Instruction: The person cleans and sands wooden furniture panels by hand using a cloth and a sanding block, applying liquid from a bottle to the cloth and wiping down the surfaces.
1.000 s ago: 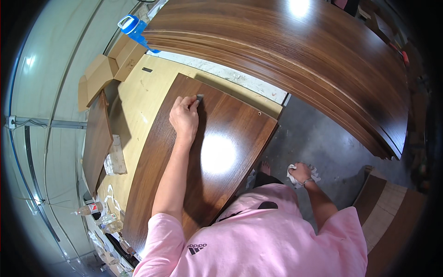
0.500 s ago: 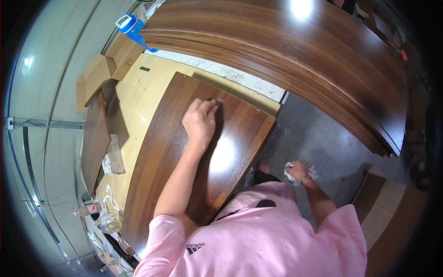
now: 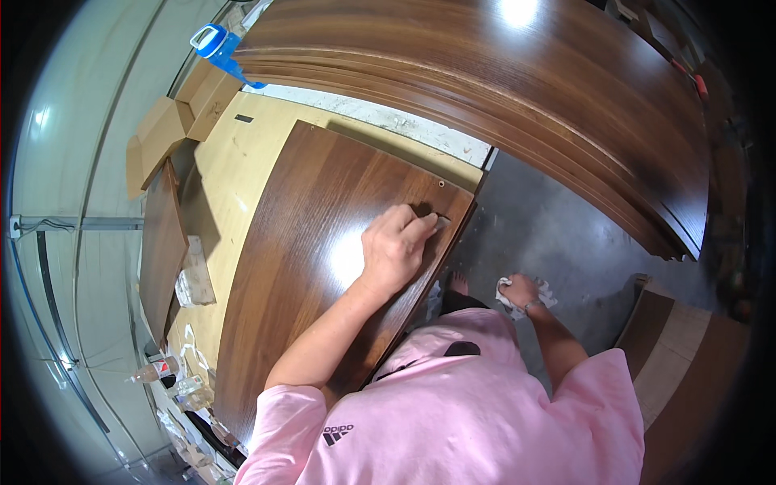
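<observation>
A dark brown wood-grain panel lies flat on a pale yellow board in front of me. Over its right part, close to the edge on my side, my left hand is closed on a small pale piece, pressed to the surface. Fingers cover most of that piece, so its kind does not show. A small round hole sits near the panel's far right corner. Off the panel to the right, my right hand grips a crumpled white cloth at my side, above the grey floor.
Stacked brown panels stretch across the far side. A blue bottle and an open cardboard box stand far left. At left are a leaning brown panel and plastic bottles. More cardboard lies at right.
My left hand has slid right and toward me across the panel, from near its far edge to the near right edge, still pinching the pale piece. My right hand stays almost where it was.
</observation>
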Demonstrator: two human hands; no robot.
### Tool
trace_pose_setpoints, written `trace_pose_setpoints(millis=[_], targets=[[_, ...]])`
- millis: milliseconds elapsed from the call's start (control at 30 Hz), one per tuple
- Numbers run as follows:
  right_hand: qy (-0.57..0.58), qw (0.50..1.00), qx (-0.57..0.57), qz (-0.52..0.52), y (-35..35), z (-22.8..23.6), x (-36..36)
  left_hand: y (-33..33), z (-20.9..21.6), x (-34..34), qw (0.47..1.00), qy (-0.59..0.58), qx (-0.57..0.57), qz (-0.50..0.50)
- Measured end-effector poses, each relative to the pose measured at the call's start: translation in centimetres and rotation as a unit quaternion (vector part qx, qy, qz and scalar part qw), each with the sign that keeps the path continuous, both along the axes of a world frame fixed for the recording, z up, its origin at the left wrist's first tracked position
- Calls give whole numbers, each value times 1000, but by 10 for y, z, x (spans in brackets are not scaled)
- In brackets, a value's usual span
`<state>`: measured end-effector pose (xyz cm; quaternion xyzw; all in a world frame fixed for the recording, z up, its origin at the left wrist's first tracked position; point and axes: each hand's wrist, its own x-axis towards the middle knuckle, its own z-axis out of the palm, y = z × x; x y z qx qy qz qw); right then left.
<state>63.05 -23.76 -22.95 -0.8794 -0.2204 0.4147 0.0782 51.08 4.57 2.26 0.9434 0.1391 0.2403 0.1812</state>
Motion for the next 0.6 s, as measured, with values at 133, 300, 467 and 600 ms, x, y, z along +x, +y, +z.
trace_pose_setpoints(millis=[133, 300, 467, 600], targets=[[-7, 1000, 12, 6, 2, -1, -3, 21, -6, 10, 997, -19, -13, 79], [-21, 1000, 20, -5, -6, -5, -8, -4, -7, 6, 999, -25, -7, 21], [-25, 1000, 13, -3, -13, -10, -10, -3, -4, 10, 1000, -22, -14, -1], [-19, 1000, 9, -9, -13, -11, -6, 13, -4, -6, 997, -17, -67, 40]])
